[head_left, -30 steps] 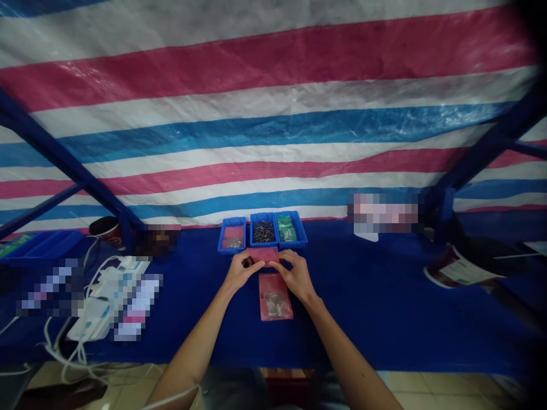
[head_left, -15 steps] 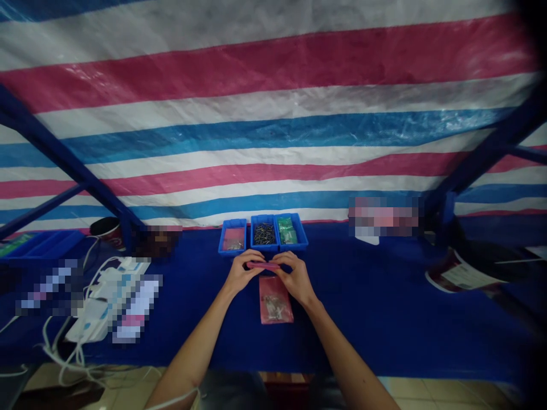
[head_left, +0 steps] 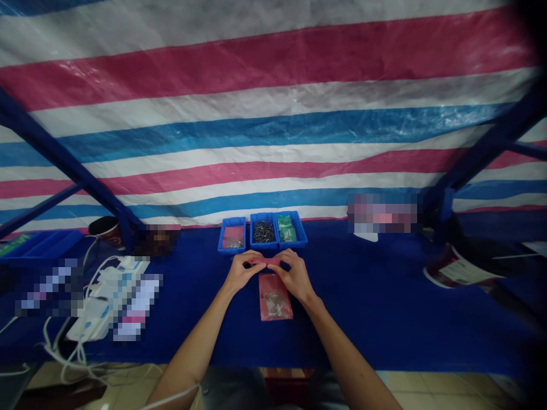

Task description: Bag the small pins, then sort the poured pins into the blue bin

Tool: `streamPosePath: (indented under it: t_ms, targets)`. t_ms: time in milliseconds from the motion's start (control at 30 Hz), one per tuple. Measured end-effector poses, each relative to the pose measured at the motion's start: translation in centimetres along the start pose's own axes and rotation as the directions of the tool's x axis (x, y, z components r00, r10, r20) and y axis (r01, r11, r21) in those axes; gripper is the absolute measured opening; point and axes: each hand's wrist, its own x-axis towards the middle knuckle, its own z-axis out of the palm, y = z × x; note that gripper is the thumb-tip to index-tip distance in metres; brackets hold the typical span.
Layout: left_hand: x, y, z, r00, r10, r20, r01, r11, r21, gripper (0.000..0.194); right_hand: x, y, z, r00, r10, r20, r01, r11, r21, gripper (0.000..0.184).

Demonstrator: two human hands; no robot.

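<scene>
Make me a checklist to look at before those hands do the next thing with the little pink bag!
1. Both hands on the bag: ok. The left hand and right hand pinch the pink bag between them.
2. Bag's opening: cannot tell. Fingers hide it.
3. Anything inside the held bag: cannot tell. It is mostly covered.
4. Second bag in its spot: ok. The second pink bag lies flat just below the hands, with small metal pieces inside.
5. Bins in place: ok. Three blue bins stand in a row beyond the hands, on the blue cloth.
</scene>
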Motion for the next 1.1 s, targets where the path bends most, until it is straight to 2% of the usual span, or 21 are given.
streamPosePath:
  t_ms: [200,333,500,733,933,1100]
  targets:
    - [0.0,0.0,0.1,0.999,0.044,-0.021,-0.044,0.999,-0.009,0.021,0.0,-0.2,0.1,0.999,-0.036,0.014,0.036,0.999,0.003,0.005]
    - [-0.2,0.2,0.3,0.994,0.105,-0.038,-0.105,0.994,-0.004,0.019,-0.2,0.3,0.1,0.998,-0.063,-0.013,0.063,0.998,0.022,0.017]
    - [-0.6,0.3,0.5,0.977,0.203,-0.065,-0.196,0.975,0.103,0.019,-0.2,0.6,0.0,0.998,-0.038,-0.052,0.038,0.999,-0.005,0.022]
    - [-0.6,0.4,0.5,0.93,0.346,-0.122,-0.302,0.912,0.278,0.01,0.0,0.4,0.2,0.998,-0.064,-0.003,0.064,0.997,-0.041,0.017]
    - [-0.6,1.1,0.5,0.932,0.354,-0.075,-0.324,0.909,0.262,0.011,-0.3,0.3,0.2,0.996,-0.087,-0.021,0.088,0.996,0.001,0.022]
    - [-0.6,0.6,0.5,0.925,0.379,-0.03,-0.357,0.894,0.272,0.012,-0.2,0.0,0.1,0.996,-0.091,-0.017,0.092,0.993,0.067,0.027]
